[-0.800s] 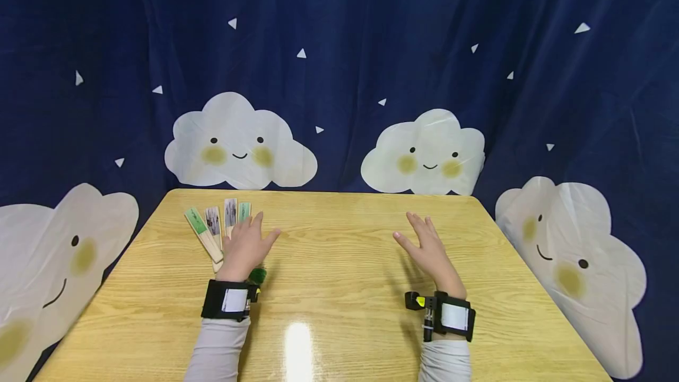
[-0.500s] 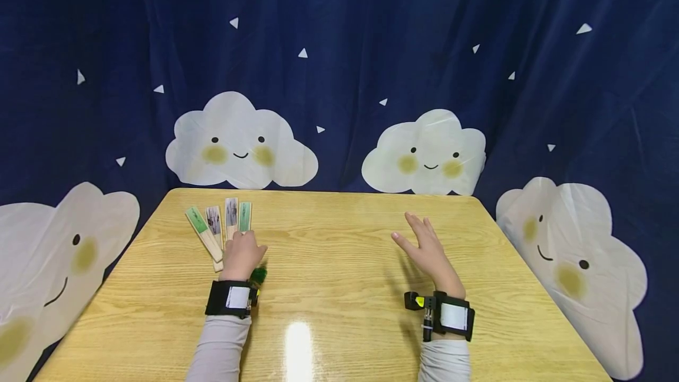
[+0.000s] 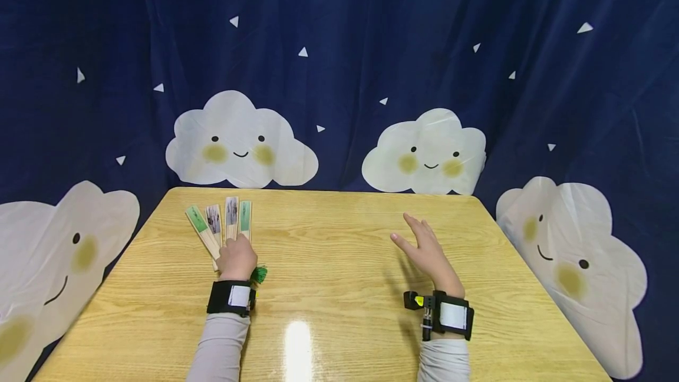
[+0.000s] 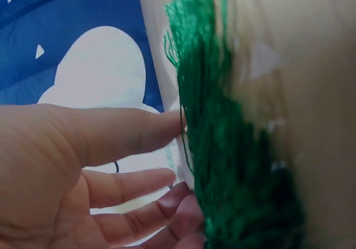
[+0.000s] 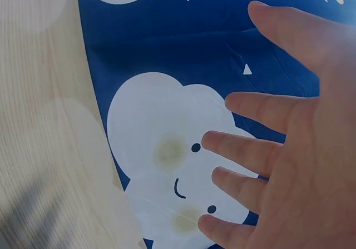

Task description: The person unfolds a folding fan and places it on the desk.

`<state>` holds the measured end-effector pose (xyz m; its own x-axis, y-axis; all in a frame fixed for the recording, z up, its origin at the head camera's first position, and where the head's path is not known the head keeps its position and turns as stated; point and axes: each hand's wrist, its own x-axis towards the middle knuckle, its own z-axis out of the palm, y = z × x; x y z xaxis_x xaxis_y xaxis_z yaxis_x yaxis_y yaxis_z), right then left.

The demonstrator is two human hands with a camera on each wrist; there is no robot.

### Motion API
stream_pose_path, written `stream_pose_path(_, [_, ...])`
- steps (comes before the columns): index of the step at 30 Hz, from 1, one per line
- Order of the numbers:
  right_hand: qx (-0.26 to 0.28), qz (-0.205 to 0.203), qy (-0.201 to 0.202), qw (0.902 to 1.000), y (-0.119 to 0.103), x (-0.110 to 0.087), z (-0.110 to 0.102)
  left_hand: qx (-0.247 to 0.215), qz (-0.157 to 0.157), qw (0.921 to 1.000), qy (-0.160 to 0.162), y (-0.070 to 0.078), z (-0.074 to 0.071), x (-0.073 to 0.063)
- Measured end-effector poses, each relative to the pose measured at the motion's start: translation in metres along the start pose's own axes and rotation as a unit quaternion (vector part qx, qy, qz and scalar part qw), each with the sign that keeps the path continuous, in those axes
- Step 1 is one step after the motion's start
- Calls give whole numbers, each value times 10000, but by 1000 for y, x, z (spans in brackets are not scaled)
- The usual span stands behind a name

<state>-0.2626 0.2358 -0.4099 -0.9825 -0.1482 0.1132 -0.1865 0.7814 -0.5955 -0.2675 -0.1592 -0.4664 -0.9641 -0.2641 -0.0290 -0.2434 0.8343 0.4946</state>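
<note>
Several folded hand fans lie fanned out at the table's left: one with a green end [image 3: 197, 219], two with grey printed ends, and a rightmost one with a pale green end [image 3: 245, 216]. My left hand [image 3: 237, 260] is curled over the lower part of the right-hand fans, pinching a folding fan there; the gripped part is hidden. In the left wrist view, the thumb [image 4: 133, 129] and fingers meet behind a green tassel [image 4: 208, 121], which hangs close to the camera. My right hand [image 3: 428, 259] hovers over the table's right side, fingers spread, holding nothing.
The wooden table [image 3: 339, 264] has its far edge against a dark blue curtain [image 3: 339, 46] with white cloud cutouts [image 3: 241, 164]. A bright light reflection shows near the front. Each wrist wears a black strap [image 3: 228, 297] with a small camera.
My left hand has gone from spread fingers to a curled grip on a folding fan, drawing slightly back and uncovering more of the fans' printed ends. The right hand has barely moved.
</note>
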Motion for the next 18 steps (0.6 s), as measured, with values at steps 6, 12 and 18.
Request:
stream_pose_path(6, [-1,-19,-17,10000,-1,0,0,56,-257,9994,-246,-4,0,4])
stream_pose_path(12, [-36,-46,-31,10000,-3,-1,1,-41,-182,9987,-470,0,-3,2])
stream_pose_path(18, [21,-152,-150,9998,-6,2,4,-366,331,9978,-441,6,-3,-1])
